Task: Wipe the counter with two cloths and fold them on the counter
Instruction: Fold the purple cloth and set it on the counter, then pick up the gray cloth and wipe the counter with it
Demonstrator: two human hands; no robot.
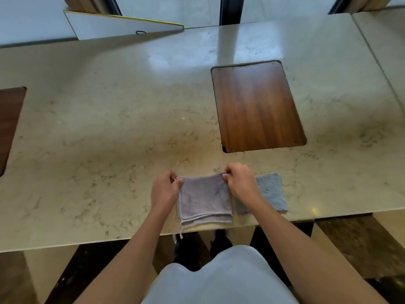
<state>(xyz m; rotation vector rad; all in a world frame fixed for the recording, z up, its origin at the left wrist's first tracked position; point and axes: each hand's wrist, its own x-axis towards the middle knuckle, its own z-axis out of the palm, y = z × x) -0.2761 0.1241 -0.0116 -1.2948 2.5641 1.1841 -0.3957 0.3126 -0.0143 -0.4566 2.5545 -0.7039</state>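
A mauve-grey cloth (205, 199) lies folded in layers on the marble counter (109, 139), close to its near edge. My left hand (164, 188) pinches the cloth's far left corner. My right hand (240, 179) pinches its far right corner. A loose thread hangs from the cloth over the counter edge. Just to the right lies a fluffy blue-grey cloth (271, 191), folded flat, partly hidden under my right wrist.
A brown wooden panel (256, 106) is set into the counter beyond the cloths. Another dark wooden panel (8, 126) shows at the left edge. A white board with a yellow rim (122, 25) leans at the far side. A seam (372, 53) divides the counter at the right.
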